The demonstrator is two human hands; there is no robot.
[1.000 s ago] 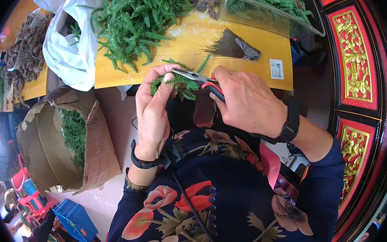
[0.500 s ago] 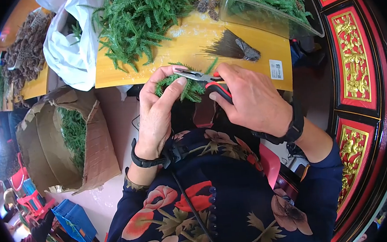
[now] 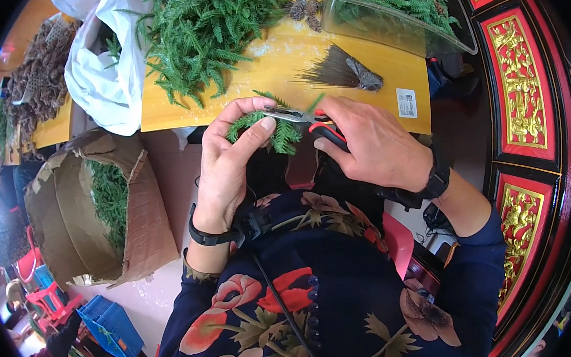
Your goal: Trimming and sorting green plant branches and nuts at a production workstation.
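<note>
My left hand point(image 3: 229, 149) pinches a green artificial pine sprig point(image 3: 285, 135) between thumb and fingers, just off the table's near edge. In my right hand point(image 3: 378, 143) is a pair of long-nose pliers point(image 3: 294, 115) with red and black handles. The jaws lie across the sprig at my left thumb tip, and whatever they grip there is too small to make out. Beyond my hands a bundle of thin dark wires point(image 3: 338, 68) fans out on the table. A large heap of green sprigs point(image 3: 210, 33) lies farther back.
A clear plastic bin point(image 3: 381, 26) of sprigs stands at the back right, with brown pine cones point(image 3: 306, 9) beside it. White plastic bags point(image 3: 106, 78) hang over the yellow table point(image 3: 276, 65). An open cardboard box point(image 3: 144, 210) and a blue crate point(image 3: 111, 328) are at left; carved red panels point(image 3: 519, 83) at right.
The plier handles have drawn closer together, and the jaws now look closed at my left thumb. The sprig and both hands have shifted only slightly.
</note>
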